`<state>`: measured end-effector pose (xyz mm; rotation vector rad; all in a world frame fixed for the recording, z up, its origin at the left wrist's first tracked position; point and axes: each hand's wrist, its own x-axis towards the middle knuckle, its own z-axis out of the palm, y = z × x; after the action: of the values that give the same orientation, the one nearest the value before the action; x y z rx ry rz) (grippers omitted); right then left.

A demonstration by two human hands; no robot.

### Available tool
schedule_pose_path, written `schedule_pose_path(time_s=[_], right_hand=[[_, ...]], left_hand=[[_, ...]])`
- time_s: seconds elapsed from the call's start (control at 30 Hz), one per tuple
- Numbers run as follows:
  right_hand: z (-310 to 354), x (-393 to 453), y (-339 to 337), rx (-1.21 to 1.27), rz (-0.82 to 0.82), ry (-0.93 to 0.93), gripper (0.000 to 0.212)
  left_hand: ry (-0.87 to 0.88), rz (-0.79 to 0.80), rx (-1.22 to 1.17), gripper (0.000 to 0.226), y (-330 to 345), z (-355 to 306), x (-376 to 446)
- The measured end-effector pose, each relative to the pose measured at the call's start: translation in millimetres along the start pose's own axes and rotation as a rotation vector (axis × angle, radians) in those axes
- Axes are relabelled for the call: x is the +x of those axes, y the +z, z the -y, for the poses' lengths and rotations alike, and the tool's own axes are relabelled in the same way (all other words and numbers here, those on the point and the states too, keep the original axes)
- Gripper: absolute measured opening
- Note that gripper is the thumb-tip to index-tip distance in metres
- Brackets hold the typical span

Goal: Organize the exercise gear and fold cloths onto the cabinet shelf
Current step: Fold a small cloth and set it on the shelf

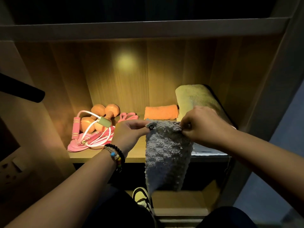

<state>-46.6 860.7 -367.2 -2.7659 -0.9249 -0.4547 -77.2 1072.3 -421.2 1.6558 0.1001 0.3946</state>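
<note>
Right now my left hand [130, 132] and my right hand [202, 125] each pinch a top corner of a grey cloth [167, 155], fingers curled tight on the fluffy edge. It hangs down between them, in front of the cabinet shelf [105, 156], its lower end dangling past the shelf's front lip toward six o'clock. On my left wrist sits a beaded bracelet [116, 154].

Over on the shelf, at about nine o'clock from the grey cloth, lie two orange dumbbells [100, 118] with a pink skipping rope [88, 137] draped over and in front of them. A pink band [127, 116] lies just beside the dumbbells, toward the middle. At twelve o'clock from my hands, a folded orange cloth [161, 112] rests flat near the back, and touching its right end a larger pale green towel [195, 97] is folded at one o'clock. Below the hanging cloth, at six o'clock, my shoe [142, 197] shows near a lower shelf [181, 201].
</note>
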Motion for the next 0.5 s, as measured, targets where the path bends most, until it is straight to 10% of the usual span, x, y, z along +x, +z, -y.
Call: schedule_pose_path(time_s=[0.17, 0.5], right_hand=[[-7, 7, 9, -0.193, -0.06, -0.114, 0.012], [-29, 33, 42, 0.36, 0.066, 0.078, 0.023]], left_hand=[[-0.045, 0.006, 0.018, 0.024, -6, 5, 7], [-0.247, 0.161, 0.202, 0.032, -23, 16, 34]])
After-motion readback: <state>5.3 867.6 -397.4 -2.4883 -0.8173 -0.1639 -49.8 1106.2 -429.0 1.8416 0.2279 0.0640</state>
